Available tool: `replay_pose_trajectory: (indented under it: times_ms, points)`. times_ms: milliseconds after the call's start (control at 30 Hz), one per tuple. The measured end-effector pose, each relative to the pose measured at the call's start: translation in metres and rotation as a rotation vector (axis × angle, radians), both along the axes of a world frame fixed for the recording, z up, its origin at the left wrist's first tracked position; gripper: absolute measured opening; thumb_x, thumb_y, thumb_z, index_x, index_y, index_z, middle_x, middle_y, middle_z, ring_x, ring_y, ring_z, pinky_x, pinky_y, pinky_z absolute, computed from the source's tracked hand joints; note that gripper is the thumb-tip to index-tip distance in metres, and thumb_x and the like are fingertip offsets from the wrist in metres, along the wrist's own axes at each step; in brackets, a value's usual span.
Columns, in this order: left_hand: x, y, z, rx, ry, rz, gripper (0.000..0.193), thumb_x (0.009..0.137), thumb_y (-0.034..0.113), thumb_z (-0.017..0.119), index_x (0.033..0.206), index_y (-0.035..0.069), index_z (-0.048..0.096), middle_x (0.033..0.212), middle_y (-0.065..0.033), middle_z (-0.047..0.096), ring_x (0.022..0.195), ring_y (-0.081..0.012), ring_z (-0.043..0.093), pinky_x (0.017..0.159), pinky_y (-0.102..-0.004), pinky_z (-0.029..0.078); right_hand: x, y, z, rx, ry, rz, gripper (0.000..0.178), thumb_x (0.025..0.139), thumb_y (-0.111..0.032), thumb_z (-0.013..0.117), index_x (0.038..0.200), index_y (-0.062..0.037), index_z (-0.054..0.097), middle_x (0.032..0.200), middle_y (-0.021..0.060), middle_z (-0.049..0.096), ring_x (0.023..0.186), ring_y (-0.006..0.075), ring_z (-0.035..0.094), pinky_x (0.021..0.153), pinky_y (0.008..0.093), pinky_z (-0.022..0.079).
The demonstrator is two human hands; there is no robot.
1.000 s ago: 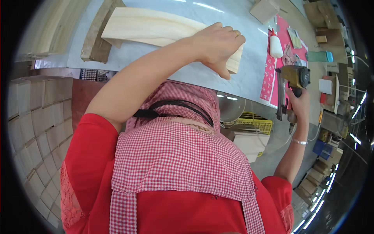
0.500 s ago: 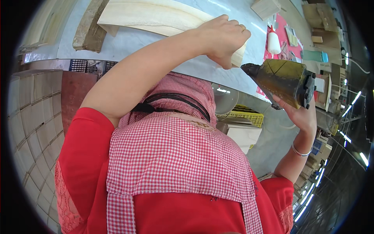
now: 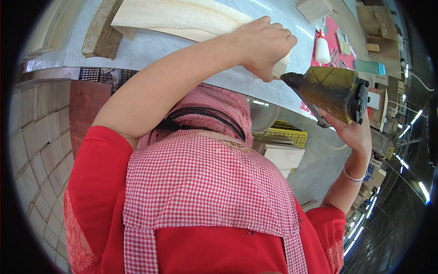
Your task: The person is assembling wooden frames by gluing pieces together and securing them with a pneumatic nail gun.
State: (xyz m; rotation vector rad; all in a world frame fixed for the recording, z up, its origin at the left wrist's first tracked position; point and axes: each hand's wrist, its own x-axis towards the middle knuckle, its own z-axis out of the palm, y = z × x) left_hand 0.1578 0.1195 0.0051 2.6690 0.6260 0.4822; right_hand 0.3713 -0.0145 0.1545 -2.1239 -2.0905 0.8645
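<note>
My left hand (image 3: pixel 267 45) is closed over the right end of a long pale wooden piece (image 3: pixel 182 18), its thumb on the near side. The piece lies across the worktable, with a short board under its left end. To the right, my right hand (image 3: pixel 349 130) grips a worn yellow-and-black nail gun (image 3: pixel 331 91), whose body hides most of the fingers. The gun's dark nose points left, at the piece's right end just below my left thumb. Whether the nose touches the wood I cannot tell.
On the light worktable (image 3: pixel 141 48) lies a tape-wrapped block (image 3: pixel 102 29) at left. A white glue bottle (image 3: pixel 322 49) rests on a red sheet at right, near a small wooden box (image 3: pixel 314 9). Stacked boxes (image 3: pixel 41 123) stand at lower left; a yellow crate (image 3: pixel 292 134) is below the table.
My left hand has shifted slightly right over the wood's end. The nail gun's nose has come a little closer to it. Both hands keep their holds.
</note>
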Motion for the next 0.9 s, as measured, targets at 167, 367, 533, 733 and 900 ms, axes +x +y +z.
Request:
replay_pose_trajectory:
  times_ms: [167, 367, 533, 733, 900]
  points:
    - [-0.005, -0.004, -0.001, 0.087, -0.039, 0.07, 0.069, 0.06, 0.04, 0.087, 0.109, 0.0, 0.059, 0.106, -0.0144, 0.066, 0.109, -0.0283, 0.06, 0.093, -0.0418, 0.043, 0.01, 0.005, 0.003, 0.065, -0.041, 0.182, 0.044, 0.081, -0.005, 0.082, 0.119, 0.0036, 0.062, 0.113, 0.0107, 0.071, 0.099, 0.0173, 0.067, 0.087, 0.0322, 0.053]
    - [-0.008, -0.007, 0.004, 0.053, 0.046, 0.145, 0.072, 0.061, 0.051, 0.083, 0.105, -0.001, 0.062, 0.104, -0.015, 0.067, 0.111, -0.0286, 0.059, 0.101, -0.0464, 0.039, 0.01, 0.026, 0.001, 0.126, 0.027, -0.03, 0.039, 0.084, -0.005, 0.08, 0.118, 0.0036, 0.063, 0.109, 0.0092, 0.072, 0.097, 0.0159, 0.066, 0.086, 0.0317, 0.053]
    - [-0.01, -0.007, 0.006, 0.038, 0.074, 0.132, 0.076, 0.061, 0.056, 0.082, 0.107, -0.002, 0.062, 0.104, -0.0155, 0.067, 0.112, -0.0288, 0.059, 0.107, -0.0479, 0.036, 0.017, 0.042, -0.012, 0.187, 0.141, -0.094, 0.036, 0.081, -0.011, 0.082, 0.109, 0.0036, 0.065, 0.102, 0.0095, 0.073, 0.089, 0.0138, 0.066, 0.082, 0.0311, 0.054]
    - [-0.009, -0.005, 0.005, 0.037, 0.078, 0.128, 0.077, 0.061, 0.057, 0.082, 0.108, -0.001, 0.062, 0.103, -0.0159, 0.068, 0.112, -0.0291, 0.059, 0.108, -0.0484, 0.036, 0.023, 0.054, -0.013, 0.143, 0.089, -0.025, 0.035, 0.085, -0.007, 0.079, 0.115, 0.0031, 0.064, 0.107, 0.008, 0.073, 0.091, 0.0139, 0.066, 0.081, 0.03, 0.054]
    - [-0.008, -0.007, 0.006, 0.011, 0.092, 0.118, 0.077, 0.061, 0.056, 0.082, 0.109, -0.001, 0.062, 0.102, -0.0159, 0.068, 0.112, -0.029, 0.059, 0.108, -0.048, 0.036, 0.02, 0.057, -0.012, 0.12, 0.109, -0.077, 0.036, 0.08, -0.015, 0.085, 0.106, 0.0031, 0.067, 0.1, 0.0094, 0.073, 0.086, 0.015, 0.066, 0.08, 0.0328, 0.054]
